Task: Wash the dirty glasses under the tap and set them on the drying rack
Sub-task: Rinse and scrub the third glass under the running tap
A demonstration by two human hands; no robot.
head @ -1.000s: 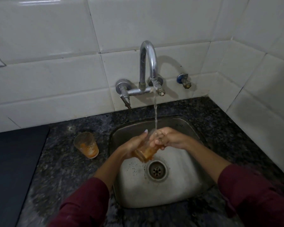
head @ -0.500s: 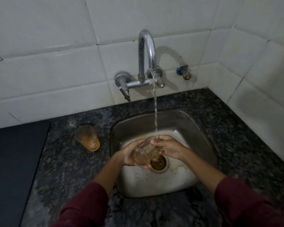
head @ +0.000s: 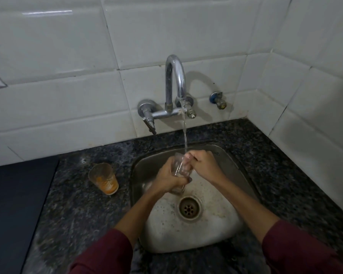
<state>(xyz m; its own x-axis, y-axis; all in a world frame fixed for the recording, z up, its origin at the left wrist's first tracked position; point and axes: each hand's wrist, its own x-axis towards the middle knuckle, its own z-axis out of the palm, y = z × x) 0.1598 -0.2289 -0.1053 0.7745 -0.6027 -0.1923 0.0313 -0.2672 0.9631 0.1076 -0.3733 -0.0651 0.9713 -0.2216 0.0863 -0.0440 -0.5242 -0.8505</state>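
Note:
A clear glass (head: 181,168) is held over the steel sink (head: 232,167) under the running stream from the chrome tap (head: 175,80). My left hand (head: 169,177) wraps around its lower body. My right hand (head: 203,164) grips its rim, with fingertips reaching into the mouth where the water lands. The glass now looks mostly clear. A second glass (head: 103,178), smeared with orange residue, stands upright on the dark granite counter (head: 77,210) left of the sink. No drying rack is visible.
The drain (head: 189,208) lies just in front of my hands. White tiled walls close in behind and on the right. A small valve (head: 218,99) sticks out of the wall right of the tap. A dark flat surface (head: 14,204) borders the counter at left.
The orange liquid has left the held glass, which went from orange to clear. I tipped it down over the drain, then raised it back under the stream.

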